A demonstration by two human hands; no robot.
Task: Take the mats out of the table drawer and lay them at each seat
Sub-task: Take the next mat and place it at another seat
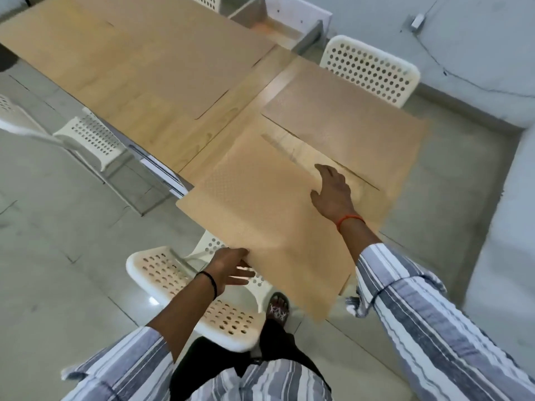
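Tan textured rectangular mat hangs over the near table end, its near part past the edge. Left hand grips its near-left edge, thumb on top, fingers under. Right hand lies flat on top w/ fingers straight, pressing the far-right part. Beyond the right hand a 2nd tan mat lies on the light wood table. Further out, open white drawer. White perforated plastic chair below the left hand

head | looks steeply down | close above table end
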